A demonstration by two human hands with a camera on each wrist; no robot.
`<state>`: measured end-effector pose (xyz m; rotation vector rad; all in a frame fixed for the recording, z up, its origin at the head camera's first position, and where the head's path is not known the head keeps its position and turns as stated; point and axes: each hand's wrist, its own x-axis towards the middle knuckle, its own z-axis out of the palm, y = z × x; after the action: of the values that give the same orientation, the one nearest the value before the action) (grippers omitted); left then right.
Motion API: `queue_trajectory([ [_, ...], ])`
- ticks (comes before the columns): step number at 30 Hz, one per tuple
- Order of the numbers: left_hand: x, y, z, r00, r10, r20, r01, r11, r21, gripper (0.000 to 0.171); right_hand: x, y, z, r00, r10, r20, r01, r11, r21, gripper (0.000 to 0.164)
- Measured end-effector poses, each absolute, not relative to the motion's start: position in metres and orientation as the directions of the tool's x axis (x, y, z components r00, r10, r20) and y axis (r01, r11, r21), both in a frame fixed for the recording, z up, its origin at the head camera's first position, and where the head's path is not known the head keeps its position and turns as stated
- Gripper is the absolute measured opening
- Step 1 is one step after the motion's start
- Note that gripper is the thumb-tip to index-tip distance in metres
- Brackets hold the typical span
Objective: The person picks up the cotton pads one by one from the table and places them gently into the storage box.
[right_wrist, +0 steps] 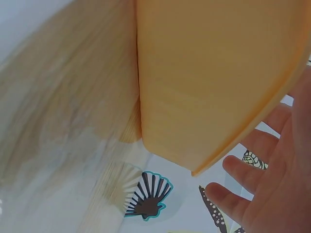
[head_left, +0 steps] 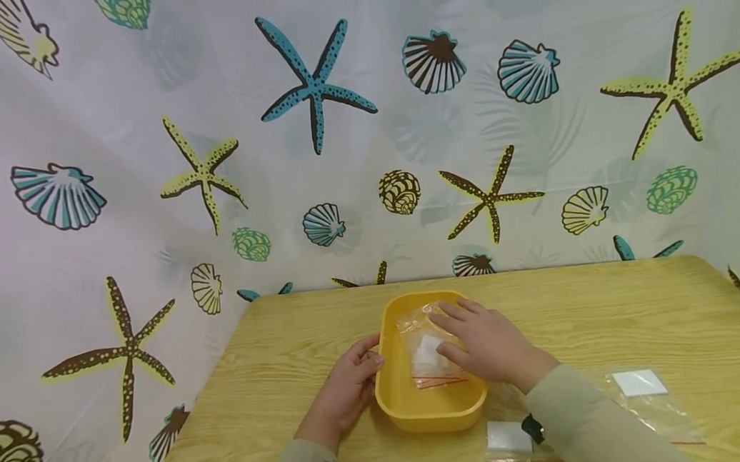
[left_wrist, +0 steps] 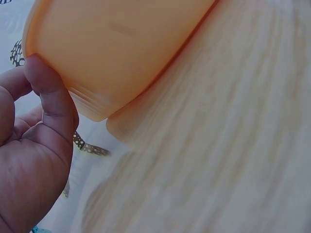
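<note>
A yellow plastic tray (head_left: 391, 394) with raised walls stands on the table. My left hand (head_left: 345, 383) holds its left wall, thumb and fingers at the rim; the left wrist view shows the thumb against the tray (left_wrist: 126, 43) near a corner. Inside lie clear zip bags (head_left: 427, 359) with red seal lines and white contents, overlapping so that I cannot tell how many. Above the tray's right side, my right hand (head_left: 483, 337) has its fingers spread and reaches over the bags. In the right wrist view those fingers (right_wrist: 243, 174) are extended beyond the rim, holding nothing visible.
On the wooden table (head_left: 276, 359), right of the tray, lie a clear bag with a white square (head_left: 640, 382) and another bag with a white piece (head_left: 509, 437), partly behind the right sleeve. A curtain (head_left: 369, 224) printed with shells and starfish hangs behind the table.
</note>
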<state>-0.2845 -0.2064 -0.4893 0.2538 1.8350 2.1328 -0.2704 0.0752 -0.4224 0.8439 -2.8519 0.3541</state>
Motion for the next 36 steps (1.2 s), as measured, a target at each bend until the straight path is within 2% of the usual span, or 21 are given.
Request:
queue_trajectory([
  [36,-0.285,-0.206,-0.491,-0.934,0.352,-0.06,-0.114,-0.134,0.984,0.049,-0.242,0.11,-0.424,-0.823,-0.51,0.249,-0.553,0.82,-0.148,0.058],
])
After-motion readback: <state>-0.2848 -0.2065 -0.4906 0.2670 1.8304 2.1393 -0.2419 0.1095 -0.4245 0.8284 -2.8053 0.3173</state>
